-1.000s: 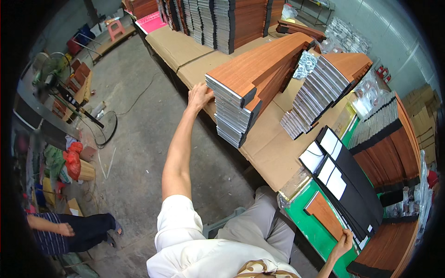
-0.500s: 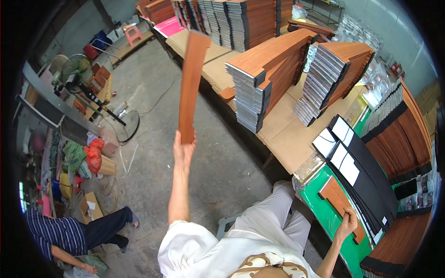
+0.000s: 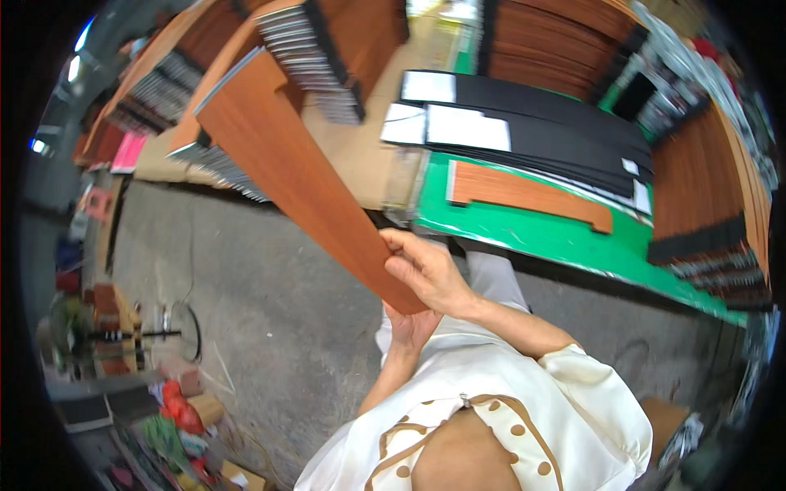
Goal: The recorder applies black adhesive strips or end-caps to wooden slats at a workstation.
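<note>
Long wood-faced panel [image 3: 303,180] slanting up-left from you, far end overlapping metal-edged stack [image 3: 233,173] in view; contact unclear. Your left hand [image 3: 412,327] cupping low end from beneath, fingers mostly hidden; your right hand [image 3: 430,266] pinching right edge just above. Long end probably wanting to tip: best be bearing weight with left, steering tilt with right. Edges: stack corners crowding far end; floor [image 3: 246,278] below panel giving you likeliest swing room; green tabletop's [image 3: 475,225] front edge running rightward, notched panel [image 3: 524,195] lying there, black sheets [image 3: 557,123] behind; brown stack [image 3: 704,180] bounding right.
</note>
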The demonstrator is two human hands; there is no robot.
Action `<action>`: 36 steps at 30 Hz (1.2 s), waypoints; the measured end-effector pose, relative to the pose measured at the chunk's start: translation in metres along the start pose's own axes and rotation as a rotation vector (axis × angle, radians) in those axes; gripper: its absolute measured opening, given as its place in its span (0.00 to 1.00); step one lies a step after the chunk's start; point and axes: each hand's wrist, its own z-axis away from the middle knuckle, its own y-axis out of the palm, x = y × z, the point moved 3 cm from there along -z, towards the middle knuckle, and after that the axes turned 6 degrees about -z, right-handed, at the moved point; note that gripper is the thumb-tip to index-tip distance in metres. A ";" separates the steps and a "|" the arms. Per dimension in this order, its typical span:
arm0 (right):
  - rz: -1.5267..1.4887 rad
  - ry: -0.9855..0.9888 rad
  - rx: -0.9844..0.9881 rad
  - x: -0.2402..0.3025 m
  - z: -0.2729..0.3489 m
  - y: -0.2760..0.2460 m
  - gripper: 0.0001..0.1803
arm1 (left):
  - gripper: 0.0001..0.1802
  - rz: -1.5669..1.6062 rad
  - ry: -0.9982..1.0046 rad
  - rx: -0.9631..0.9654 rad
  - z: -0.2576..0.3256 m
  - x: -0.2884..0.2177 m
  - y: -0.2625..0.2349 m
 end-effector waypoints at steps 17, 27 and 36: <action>1.262 -0.158 -0.364 -0.005 0.110 -0.257 0.20 | 0.20 -1.542 0.463 0.288 -0.170 -0.023 0.071; 1.188 -0.023 -0.307 -0.010 0.102 -0.282 0.19 | 0.15 -1.510 0.412 0.316 -0.181 -0.007 0.072; 1.151 -0.232 -0.223 0.011 -0.017 -0.279 0.09 | 0.16 -1.853 0.563 0.644 -0.247 -0.025 0.095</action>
